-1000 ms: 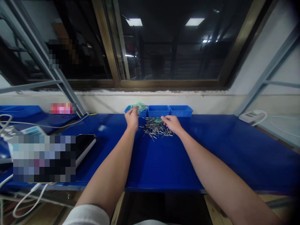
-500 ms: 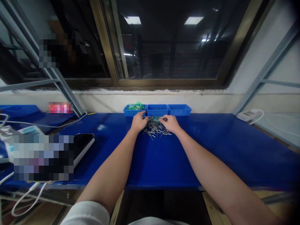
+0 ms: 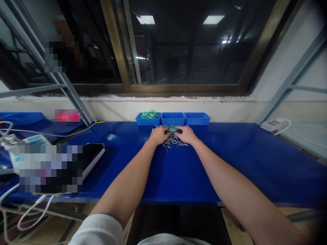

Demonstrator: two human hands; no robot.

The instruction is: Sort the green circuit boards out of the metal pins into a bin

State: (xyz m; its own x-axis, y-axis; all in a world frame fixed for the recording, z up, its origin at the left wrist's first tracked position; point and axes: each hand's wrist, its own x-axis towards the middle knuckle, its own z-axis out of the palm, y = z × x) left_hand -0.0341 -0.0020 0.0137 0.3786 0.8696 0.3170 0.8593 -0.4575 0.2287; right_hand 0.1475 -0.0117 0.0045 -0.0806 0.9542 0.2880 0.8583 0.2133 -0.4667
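Just now my hands have come together over one spot. My left hand [image 3: 158,135] has moved in from the bins and sits on the left side of the pile of metal pins [image 3: 173,143], while my right hand [image 3: 187,134] rests on the pile's right side. They are close but not clasped, with a green plastic scrap [image 3: 172,129] showing between them on top of the pins. A moment ago my left hand was out over the left bin [image 3: 148,120]. Now it has left that bin, and a green plastic wad [image 3: 150,114] lies inside it, clear of my fingers. My fingers curl down over the pins, but I cannot tell whether either hand has closed on any. The pile lies on the blue bench [image 3: 230,163], just in front of the row of bins, with the middle bin [image 3: 173,119] nearest it and the right bin [image 3: 197,119] beside that.
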